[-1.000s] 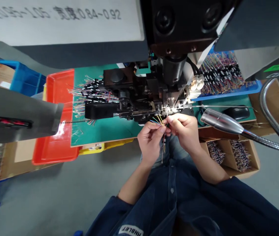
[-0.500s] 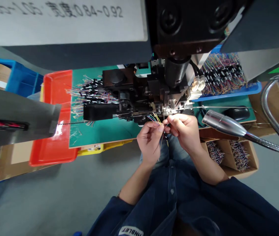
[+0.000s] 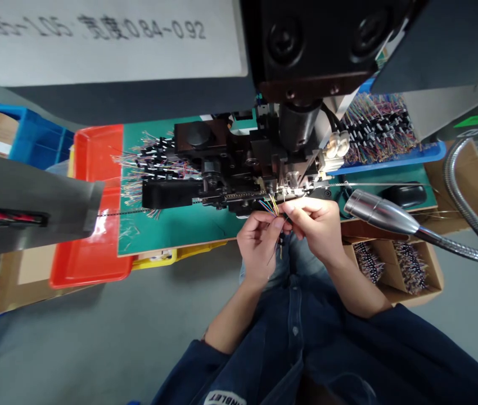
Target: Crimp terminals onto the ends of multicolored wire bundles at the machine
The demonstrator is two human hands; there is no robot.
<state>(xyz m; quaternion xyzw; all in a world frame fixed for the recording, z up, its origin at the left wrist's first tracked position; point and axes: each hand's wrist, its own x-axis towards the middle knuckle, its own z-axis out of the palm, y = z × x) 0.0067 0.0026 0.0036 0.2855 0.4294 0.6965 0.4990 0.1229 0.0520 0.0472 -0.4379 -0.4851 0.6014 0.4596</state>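
We have both hands clenched close together just in front of the crimping machine (image 3: 239,169) — our left hand (image 3: 259,247) pinches a small bunch of thin coloured wires (image 3: 269,207) between thumb and fingers, and our right hand (image 3: 317,228) closes in from the other side, its fingertips (image 3: 289,209) on the same wires. The bright ends of the wires fan up to just below the machine's metal crimping head (image 3: 293,191), while a few dark ends hang down between our hands, over our jeans (image 3: 302,264). The machine stands on a green mat (image 3: 171,233), and our hands are at the mat's front edge. Along the mat's left side lies a spray of wire bundles (image 3: 154,169) with black and white sleeves, and a thin dark strip (image 3: 125,212) runs across the mat into the machine. A red tray (image 3: 91,264) sits just beyond that left edge, with a yellow bin (image 3: 154,259) under the front edge. At the back right, a blue tray (image 3: 391,160) holds more bundles — a chrome gooseneck lamp (image 3: 380,212) reaches in near our right hand, beside a black computer mouse (image 3: 405,195), and a compartmented cardboard box (image 3: 391,270) holds further bundles.
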